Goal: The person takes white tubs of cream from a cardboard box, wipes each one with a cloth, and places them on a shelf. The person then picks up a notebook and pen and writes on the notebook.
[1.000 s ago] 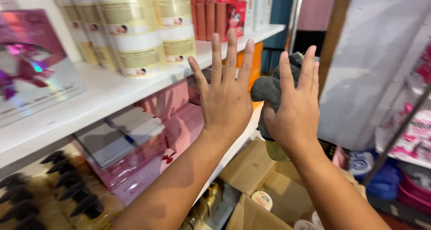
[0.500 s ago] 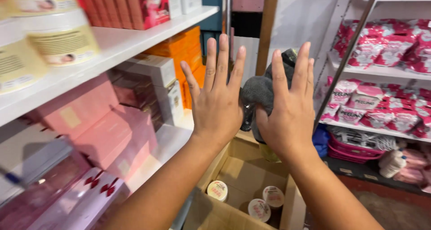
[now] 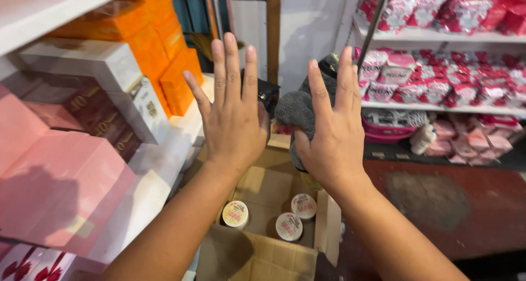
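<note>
Taking the open brown cardboard box (image 3: 263, 226) on the floor as my mark: far to its left, on the white shelf (image 3: 159, 171), stand pale pink rectangular cartons (image 3: 60, 188), and above them a grey-white marbled carton (image 3: 98, 72) with bright orange cartons (image 3: 159, 45) behind it.

My left hand (image 3: 235, 122) is raised above the box's left half, palm away from me, all fingers straight and spread. Its grip is fully open and holds nothing.

Inside the box, three round white-lidded jars (image 3: 274, 215) sit on its bottom, below and between my wrists.

My right hand (image 3: 331, 135) is raised above the box's right half, just beside the left but not touching it. Its fingers are also straight, yet the soft dark grey cloth (image 3: 298, 108) is pinned between my thumb and palm. The cloth bulges out on the side toward my left hand, and part of it rises behind my fingers.

Further right of the box, across the red floor (image 3: 449, 204), white shelves (image 3: 438, 35) carry red and pink packets (image 3: 466, 78).
</note>
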